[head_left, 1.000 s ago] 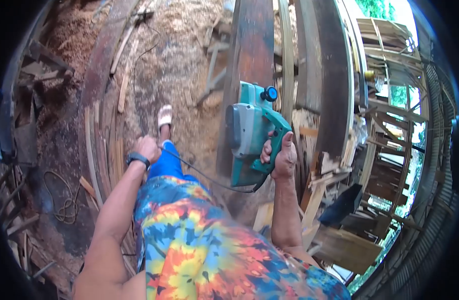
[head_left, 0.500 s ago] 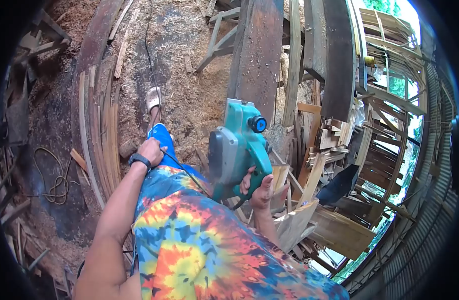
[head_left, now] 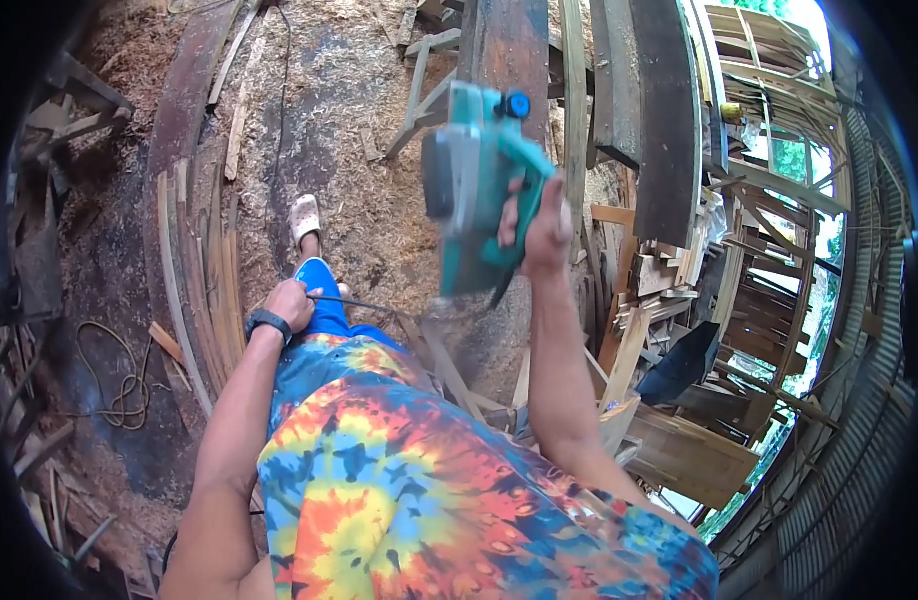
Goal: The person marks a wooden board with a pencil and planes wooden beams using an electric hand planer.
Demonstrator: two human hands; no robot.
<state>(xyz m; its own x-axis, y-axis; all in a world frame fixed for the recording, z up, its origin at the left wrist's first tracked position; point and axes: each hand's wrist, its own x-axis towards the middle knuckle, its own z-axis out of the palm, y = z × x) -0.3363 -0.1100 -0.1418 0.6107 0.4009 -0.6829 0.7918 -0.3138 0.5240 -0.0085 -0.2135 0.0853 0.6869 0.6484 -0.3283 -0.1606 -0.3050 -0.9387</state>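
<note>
Teal planer (head_left: 467, 185) with blue-faced knob (head_left: 518, 104)

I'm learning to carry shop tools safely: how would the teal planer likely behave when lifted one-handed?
The teal planer is probably stiff, given its hard-looking casing. It seems likely to be fairly heavy, judging by its bulk. It might tip knob-end down, since the right hand grips only the handle, away from the blue-topped knob.

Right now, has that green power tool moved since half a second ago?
Yes. The green power tool, in the right hand, has moved forward, away from the tie-dyed shirt and farther along the reddish-brown board.
</note>
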